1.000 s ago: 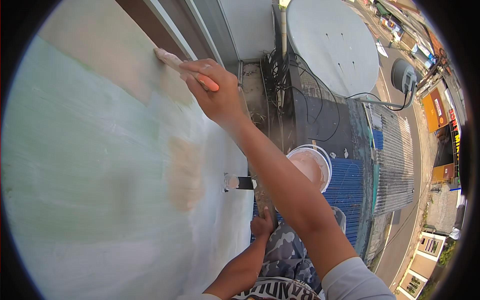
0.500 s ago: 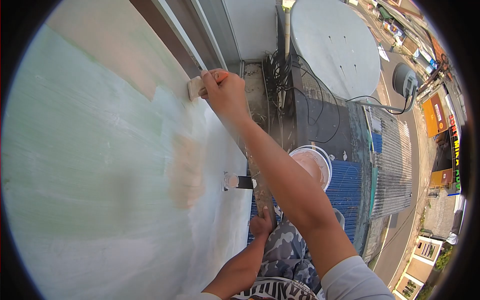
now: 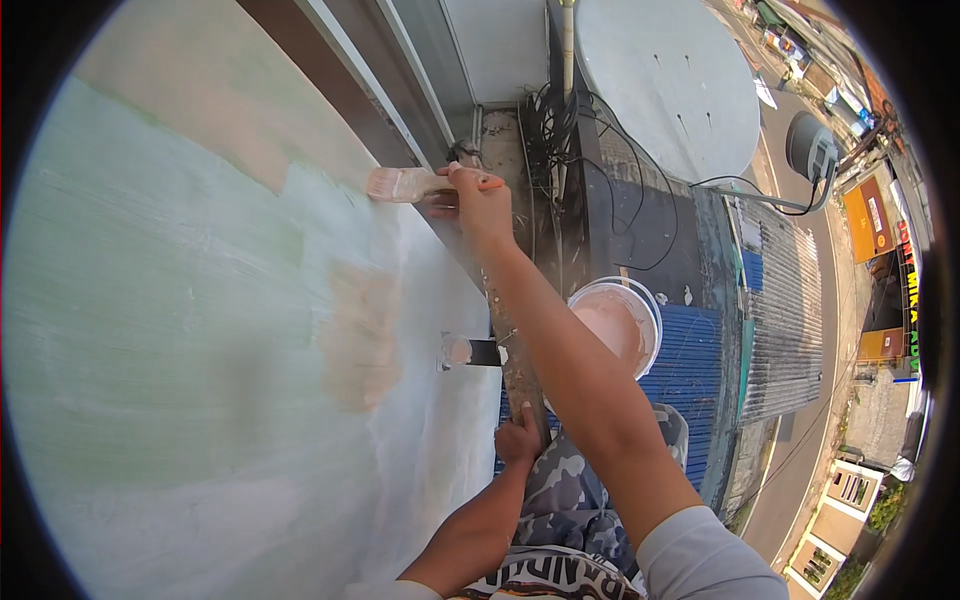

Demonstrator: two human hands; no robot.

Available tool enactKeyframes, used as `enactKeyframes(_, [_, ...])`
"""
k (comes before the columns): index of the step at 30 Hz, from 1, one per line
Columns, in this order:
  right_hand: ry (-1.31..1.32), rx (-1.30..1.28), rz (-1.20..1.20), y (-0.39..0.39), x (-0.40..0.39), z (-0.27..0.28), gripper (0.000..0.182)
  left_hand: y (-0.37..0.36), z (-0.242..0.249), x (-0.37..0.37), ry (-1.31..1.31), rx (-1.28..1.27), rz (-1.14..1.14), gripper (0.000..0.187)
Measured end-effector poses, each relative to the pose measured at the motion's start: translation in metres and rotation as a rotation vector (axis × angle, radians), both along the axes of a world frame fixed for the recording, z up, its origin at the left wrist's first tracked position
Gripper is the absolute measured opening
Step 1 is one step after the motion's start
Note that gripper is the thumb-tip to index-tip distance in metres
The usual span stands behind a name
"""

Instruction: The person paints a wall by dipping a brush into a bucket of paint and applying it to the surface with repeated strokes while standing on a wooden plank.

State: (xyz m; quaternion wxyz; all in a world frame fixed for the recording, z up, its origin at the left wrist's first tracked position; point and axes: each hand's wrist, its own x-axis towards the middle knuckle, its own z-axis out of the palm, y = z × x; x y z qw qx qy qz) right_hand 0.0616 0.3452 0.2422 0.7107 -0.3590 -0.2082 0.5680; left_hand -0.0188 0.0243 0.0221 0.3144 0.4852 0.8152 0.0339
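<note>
My right hand [image 3: 476,205] is closed on the handle of a wide paint brush [image 3: 405,185], whose bristles touch the wall's edge beside the window frame. Green and whitish patches cover the wall [image 3: 180,280], with beige-pink paint along its upper part and in a patch near the middle. Lower down, my left hand [image 3: 520,438] grips a rough, weathered beam [image 3: 522,375], thumb along its surface. A white bucket [image 3: 652,335] of pinkish paint stands beyond my right forearm, partly hidden by it.
A big satellite dish [image 3: 670,85] fills the upper right, with black cables [image 3: 550,130] beside it. Blue corrugated roofing [image 3: 690,390] lies below the bucket. A dark bracket [image 3: 484,352] joins wall and beam. Further right runs a street [image 3: 800,430].
My right hand has moved slightly right and down, and the brush now lies more side-on with its bristles pointing left. My left hand keeps its hold on the beam.
</note>
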Motion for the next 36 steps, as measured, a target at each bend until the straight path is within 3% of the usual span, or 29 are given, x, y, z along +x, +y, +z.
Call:
enactKeyframes(4, [-0.210, -0.150, -0.060, -0.006, 0.005, -0.042, 0.026, 0.001, -0.001, 0.001, -0.004, 0.009, 0.018, 0.072])
enactKeyframes(9, [-0.480, -0.078, -0.102, 0.024, -0.007, 0.038, 0.027, -0.001, -0.008, -0.002, 0.008, 0.007, -0.001, 0.072])
enactKeyframes(13, [-0.190, 0.258, -0.083, 0.035, 0.008, 0.110, 0.031, -0.002, -0.008, 0.000, 0.010, -0.022, 0.001, 0.078])
enactKeyframes(16, [-0.019, 0.326, -0.047, 0.026, 0.021, 0.129, 0.030, 0.002, -0.001, 0.000, 0.008, -0.013, -0.009, 0.079])
enactKeyframes(19, [-0.012, 0.211, -0.075, 0.015, 0.019, 0.104, 0.028, -0.002, -0.010, -0.002, 0.004, -0.013, -0.012, 0.080])
enactKeyframes(22, [-0.164, 0.077, -0.151, 0.011, 0.011, 0.047, 0.028, -0.002, -0.017, -0.002, 0.025, -0.014, 0.000, 0.076])
enactKeyframes(25, [-0.635, -0.049, -0.178, 0.013, 0.004, 0.012, 0.029, -0.001, -0.013, -0.001, 0.031, -0.005, 0.007, 0.068])
enactKeyframes(28, [-0.549, 0.068, -0.121, 0.018, -0.006, 0.035, 0.030, 0.000, -0.015, -0.002, 0.012, -0.008, -0.003, 0.073])
enactKeyframes(31, [-0.107, 0.252, -0.075, 0.011, 0.005, 0.086, 0.033, -0.004, -0.014, -0.001, 0.003, -0.024, -0.011, 0.079])
enactKeyframes(36, [-0.165, 0.293, -0.143, -0.026, 0.057, 0.097, 0.034, 0.001, -0.003, 0.001, -0.007, 0.000, 0.003, 0.079])
